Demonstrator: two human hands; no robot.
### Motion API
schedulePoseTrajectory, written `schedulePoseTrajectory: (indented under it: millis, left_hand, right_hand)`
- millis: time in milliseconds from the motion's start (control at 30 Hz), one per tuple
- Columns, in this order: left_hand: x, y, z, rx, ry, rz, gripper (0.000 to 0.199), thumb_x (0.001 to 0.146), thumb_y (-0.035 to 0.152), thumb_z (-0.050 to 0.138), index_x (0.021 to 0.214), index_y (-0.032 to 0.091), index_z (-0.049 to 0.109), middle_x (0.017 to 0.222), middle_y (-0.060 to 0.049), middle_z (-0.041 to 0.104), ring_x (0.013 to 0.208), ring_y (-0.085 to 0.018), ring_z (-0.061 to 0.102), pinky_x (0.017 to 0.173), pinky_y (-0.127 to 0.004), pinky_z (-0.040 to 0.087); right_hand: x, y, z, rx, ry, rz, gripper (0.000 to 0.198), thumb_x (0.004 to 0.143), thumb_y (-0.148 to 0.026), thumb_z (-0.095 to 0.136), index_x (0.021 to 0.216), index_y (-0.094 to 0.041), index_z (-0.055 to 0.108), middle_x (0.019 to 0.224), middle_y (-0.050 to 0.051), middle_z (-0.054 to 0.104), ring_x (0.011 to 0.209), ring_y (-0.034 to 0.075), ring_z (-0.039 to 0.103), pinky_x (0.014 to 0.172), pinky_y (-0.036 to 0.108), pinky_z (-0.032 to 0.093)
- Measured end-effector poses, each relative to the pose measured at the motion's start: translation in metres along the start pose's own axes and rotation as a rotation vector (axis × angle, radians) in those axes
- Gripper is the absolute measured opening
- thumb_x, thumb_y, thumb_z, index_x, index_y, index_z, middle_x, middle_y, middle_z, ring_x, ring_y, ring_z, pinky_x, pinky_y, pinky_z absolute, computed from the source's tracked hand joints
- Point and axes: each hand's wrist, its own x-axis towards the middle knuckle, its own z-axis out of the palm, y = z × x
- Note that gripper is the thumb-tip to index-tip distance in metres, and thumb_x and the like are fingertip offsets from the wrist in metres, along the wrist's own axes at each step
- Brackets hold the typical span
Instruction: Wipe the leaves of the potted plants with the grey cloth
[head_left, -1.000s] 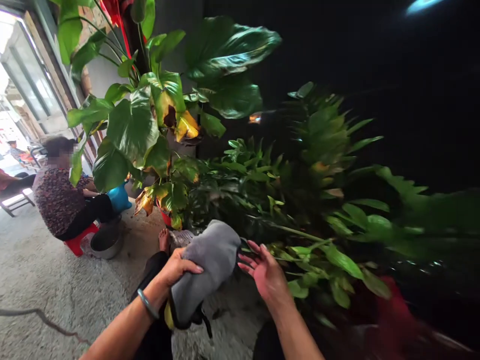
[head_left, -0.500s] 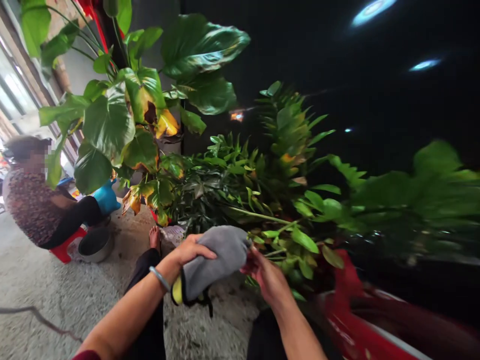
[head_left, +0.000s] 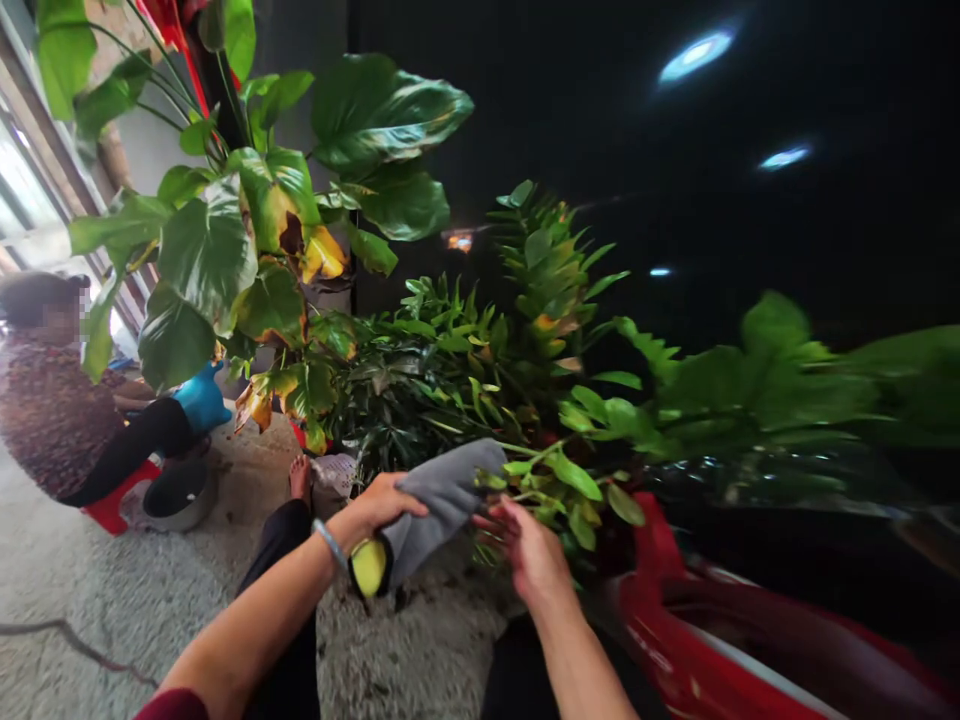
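My left hand (head_left: 390, 503) is closed on a grey cloth (head_left: 442, 505) with a yellow underside and dark edging. The cloth's far end lies against the small green leaves of a leafy stem (head_left: 544, 462). Just right of the cloth is my right hand (head_left: 529, 545), its fingers partly spread beside the lower leaves. Nothing shows clearly between those fingers, and whether they touch a leaf is hard to make out. Below both hands lies rough concrete floor (head_left: 405, 650).
A large-leaved plant (head_left: 206, 240) with yellowing leaves stands at left. Denser foliage (head_left: 420, 370) fills the middle before a dark glossy wall (head_left: 570, 90). A red bag (head_left: 660, 610) sits at right. At far left, another person (head_left: 60, 390) sits on a red stool near a basin (head_left: 180, 495).
The view has swung slightly right. The cloth has turned in my left hand, showing more yellow, and its far end looks narrower. My right hand's fingers have shifted away from the cloth's tip.
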Motion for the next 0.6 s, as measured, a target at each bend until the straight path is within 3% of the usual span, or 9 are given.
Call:
schedulePoseTrajectory:
  millis: [133, 300, 367, 467, 600]
  left_hand:
    - [-0.017, -0.041, -0.025, -0.027, -0.003, -0.065, 0.032, 0.047, 0.013, 0.074, 0.079, 0.013, 0.076, 0.069, -0.004, 0.07, 0.065, -0.021, 0.06, 0.076, -0.038, 0.047]
    - [-0.018, -0.038, -0.022, -0.069, 0.052, -0.048, 0.029, 0.046, 0.014, 0.072, 0.075, 0.017, 0.075, 0.067, -0.002, 0.069, 0.062, -0.019, 0.06, 0.069, -0.035, 0.047]
    - [-0.023, -0.033, -0.019, -0.067, 0.05, -0.032, 0.026, 0.048, 0.015, 0.072, 0.073, 0.019, 0.075, 0.066, -0.001, 0.069, 0.061, -0.02, 0.059, 0.066, -0.034, 0.047]
    - [-0.04, -0.028, -0.023, -0.038, 0.025, -0.009, 0.025, 0.052, 0.017, 0.072, 0.076, 0.021, 0.075, 0.067, 0.0, 0.069, 0.06, -0.019, 0.059, 0.065, -0.033, 0.047]
    - [-0.069, 0.0, -0.048, -0.084, -0.01, -0.048, 0.028, 0.052, 0.02, 0.072, 0.08, 0.021, 0.075, 0.07, 0.0, 0.071, 0.059, -0.017, 0.06, 0.063, -0.029, 0.047]
  right_hand:
    - [0.005, -0.003, -0.009, 0.037, 0.071, -0.018, 0.022, 0.064, -0.04, 0.067, 0.067, -0.022, 0.055, 0.071, 0.002, 0.071, 0.056, 0.017, 0.064, 0.05, 0.028, 0.05]
    - [0.012, -0.027, 0.005, 0.022, 0.12, -0.039, 0.05, 0.072, -0.069, 0.051, 0.098, -0.028, 0.059, 0.085, 0.003, 0.07, 0.086, 0.025, 0.067, 0.067, 0.038, 0.051]
    - [0.018, -0.045, 0.02, -0.004, 0.159, -0.075, 0.054, 0.069, -0.072, 0.055, 0.098, -0.028, 0.059, 0.078, 0.001, 0.067, 0.077, 0.024, 0.065, 0.064, 0.038, 0.05]
    - [0.028, -0.065, 0.042, -0.007, 0.222, -0.123, 0.042, 0.06, -0.054, 0.076, 0.086, -0.025, 0.06, 0.062, -0.004, 0.059, 0.053, 0.017, 0.056, 0.049, 0.032, 0.047]
    - [0.027, -0.056, 0.043, 0.038, 0.219, -0.148, 0.027, 0.06, -0.03, 0.078, 0.076, -0.023, 0.059, 0.061, -0.006, 0.061, 0.051, 0.015, 0.059, 0.045, 0.028, 0.048]
